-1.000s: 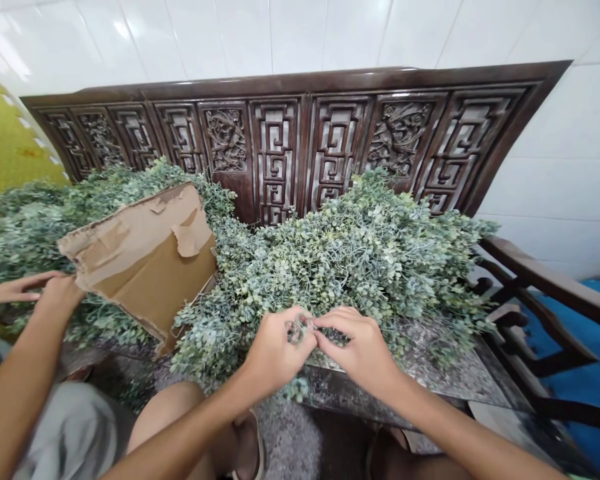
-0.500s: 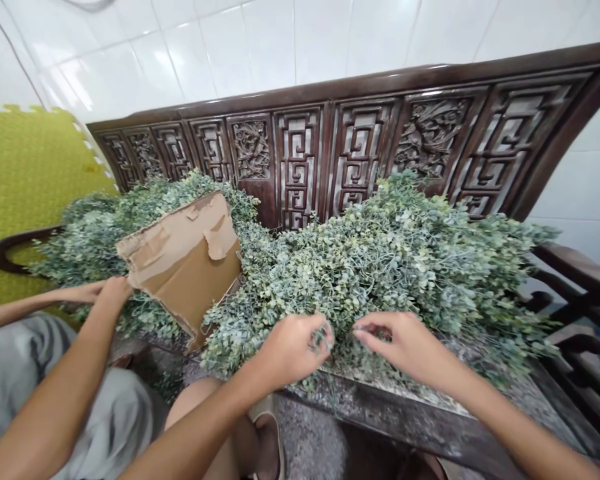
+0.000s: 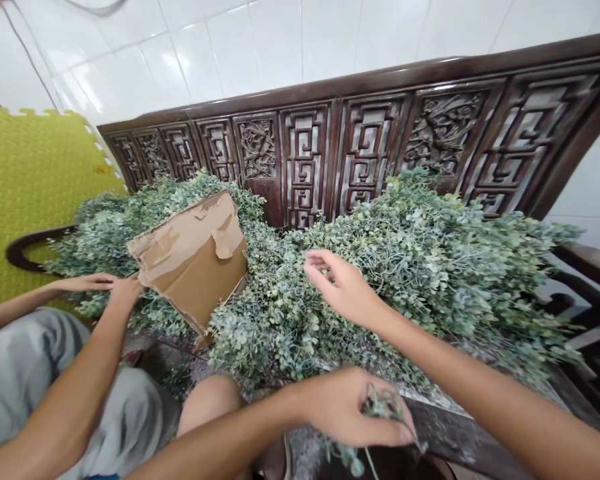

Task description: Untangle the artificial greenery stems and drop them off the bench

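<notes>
**Item 1: the person's left hand (image 3: 343, 407).** Below the carved wooden settee back (image 3: 360, 147) and nearest the camera. Narrow, fingers curled around a tangle of wiry stems (image 3: 383, 405), with a few leaves trailing beneath. The fingers hide part of the tangle, so the exact grip is hard to read.

**Item 2: the person's right hand (image 3: 343, 287).** In front of the middle of the settee back. Open and wide, fingers spread and slightly curved over the foliage. Whether the fingertips actually touch the leaves cannot be told from this view.

**Item 3: heap of foliage sprays (image 3: 405, 280).** Pale blue-green small-leaved sprays, probably artificial, piled against the full width of the settee back and lying under and around both hands.

**Item 4: torn cardboard sheet (image 3: 195, 260).** Brown, with ragged, peeled edges. Propped in the foliage, in front of the left part of the settee back.

**Item 5: a co-worker's two hands (image 3: 125, 291) (image 3: 83, 283).** In front of the left end of the settee back, beside the cardboard's lower left edge. One is narrowed at that edge, the other lies flatter, palm down; neither visibly holds anything.

**Item 6: surroundings.** White tile wall (image 3: 230, 53) behind the settee back; yellow-green foam mat (image 3: 40, 200) beyond its left end; dark wooden armrest (image 3: 585, 267) at its right end.
</notes>
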Demonstrator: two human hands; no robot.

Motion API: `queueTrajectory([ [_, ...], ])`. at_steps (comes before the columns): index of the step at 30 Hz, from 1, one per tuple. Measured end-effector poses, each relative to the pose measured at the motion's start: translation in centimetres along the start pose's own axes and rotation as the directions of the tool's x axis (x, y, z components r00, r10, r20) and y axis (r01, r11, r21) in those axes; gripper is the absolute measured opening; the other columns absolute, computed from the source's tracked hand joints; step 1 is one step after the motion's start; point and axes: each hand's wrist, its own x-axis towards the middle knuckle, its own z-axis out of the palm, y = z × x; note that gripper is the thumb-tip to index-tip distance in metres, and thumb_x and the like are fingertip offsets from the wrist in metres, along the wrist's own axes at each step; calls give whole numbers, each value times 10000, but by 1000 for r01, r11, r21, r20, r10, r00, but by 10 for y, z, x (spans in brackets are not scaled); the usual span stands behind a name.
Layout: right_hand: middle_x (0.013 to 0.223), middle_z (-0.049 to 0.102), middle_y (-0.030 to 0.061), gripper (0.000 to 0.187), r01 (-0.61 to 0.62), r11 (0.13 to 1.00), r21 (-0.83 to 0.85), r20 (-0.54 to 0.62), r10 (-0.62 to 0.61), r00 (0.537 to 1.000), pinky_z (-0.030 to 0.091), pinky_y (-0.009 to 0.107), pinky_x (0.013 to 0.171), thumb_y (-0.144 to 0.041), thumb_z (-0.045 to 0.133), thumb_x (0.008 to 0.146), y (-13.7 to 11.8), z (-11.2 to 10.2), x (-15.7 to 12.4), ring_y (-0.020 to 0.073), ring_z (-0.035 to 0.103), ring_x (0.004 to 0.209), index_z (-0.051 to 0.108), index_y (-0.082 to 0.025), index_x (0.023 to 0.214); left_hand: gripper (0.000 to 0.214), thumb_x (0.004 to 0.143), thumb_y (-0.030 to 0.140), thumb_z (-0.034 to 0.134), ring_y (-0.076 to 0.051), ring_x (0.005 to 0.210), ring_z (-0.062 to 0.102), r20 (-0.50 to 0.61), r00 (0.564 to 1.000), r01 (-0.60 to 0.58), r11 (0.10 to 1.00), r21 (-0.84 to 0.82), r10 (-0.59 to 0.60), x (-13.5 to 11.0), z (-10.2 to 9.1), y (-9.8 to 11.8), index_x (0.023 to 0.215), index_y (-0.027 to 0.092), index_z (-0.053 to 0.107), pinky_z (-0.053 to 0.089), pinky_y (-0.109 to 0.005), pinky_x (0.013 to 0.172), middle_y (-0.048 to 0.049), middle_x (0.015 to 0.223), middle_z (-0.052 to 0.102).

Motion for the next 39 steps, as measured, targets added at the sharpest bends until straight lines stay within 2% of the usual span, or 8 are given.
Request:
queueTrajectory([
  [3,1147,696,104,321,-82,996,37,49,80,996,544,429,890,-413,510,994,11,-23,-35,242,664,1027,629,-217,1219,114,835,286,646,-117,584,526,-266,963,-4,989,-149,-36,-2,-6,4,861,185,691,431,-245,589,7,665,598],
  [7,1180,702,94,395,-256,933,252,256,190,948,561,421,912,-472,371,1040,23,-44,-83,240,672,1080,632,-251,1237,211,848,392,658,-51,400,333,-561,824,-183,900,-396,-80,-1,-22,9,888,187,633,263,-204,435,80,542,433],
  [9,1206,691,107,422,-329,877,350,388,184,903,549,432,946,-478,337,1048,24,-45,-99,237,666,1106,617,-252,1269,224,843,382,685,-33,422,343,-646,761,-344,808,-479,-59,1,-30,12,878,173,612,258,-191,453,76,586,437],
  [13,1066,705,72,342,-406,860,310,493,220,842,549,379,899,-439,634,927,14,-38,-114,210,670,989,621,-241,1205,219,841,336,715,-35,495,408,-717,695,-492,692,-528,-53,1,-41,18,922,165,604,315,-181,506,57,664,463],
  [17,864,662,12,268,-404,872,278,454,252,855,526,307,770,-363,673,900,7,-33,-115,155,618,789,621,-214,1118,193,853,295,698,-57,525,450,-733,678,-500,702,-508,-47,0,-47,19,967,169,607,354,-199,531,46,686,489],
  [31,874,662,26,115,-89,993,74,94,82,992,482,316,816,-181,592,929,16,-17,-111,176,623,854,645,-200,828,295,809,207,699,-104,733,557,-829,559,-439,850,-291,4,8,-39,9,1054,202,534,443,-238,734,33,824,556],
  [36,1017,694,63,132,-37,999,30,13,36,999,490,349,896,-202,587,948,26,-25,-108,201,643,970,714,-213,914,106,841,222,642,-103,676,516,-726,681,-107,994,32,96,0,-47,6,834,175,547,423,-238,714,32,752,541],
  [39,1037,691,74,138,-3,1000,-18,-2,3,1000,498,359,883,-207,597,944,27,-28,-108,208,647,968,732,-215,917,91,830,213,633,-118,715,530,-714,688,-10,986,167,128,-1,-49,3,822,174,551,427,-235,718,24,758,550],
])
